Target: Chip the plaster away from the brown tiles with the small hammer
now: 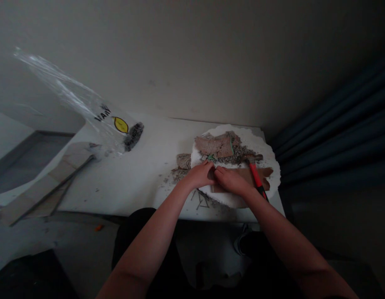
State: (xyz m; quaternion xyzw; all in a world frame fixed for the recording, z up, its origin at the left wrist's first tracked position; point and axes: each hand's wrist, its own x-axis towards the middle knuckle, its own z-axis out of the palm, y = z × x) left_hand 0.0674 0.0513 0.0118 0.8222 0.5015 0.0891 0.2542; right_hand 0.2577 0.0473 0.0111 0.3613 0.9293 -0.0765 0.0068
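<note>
My left hand [202,175] and my right hand [230,179] meet over a white mat with a ragged edge [275,160]. The fingers of both are bent in and close together; whatever they pinch between them is hidden. Under my right hand lies a flat brown piece that looks like cardboard [247,175]. To its right rests a hammer [255,174] with a red and black handle, its head toward the rubble. Just beyond my fingertips are a small green scrap [211,158], a cracked brownish slab [214,145] and grey crumbled rubble [234,155].
Several nails [201,200] lie at the front of the white table [127,182]. A rough chunk [183,160] sits left of the mat. A clear plastic bag [108,124] with dark contents stands farther left, near cardboard strips [55,182]. A dark curtain [336,104] hangs right.
</note>
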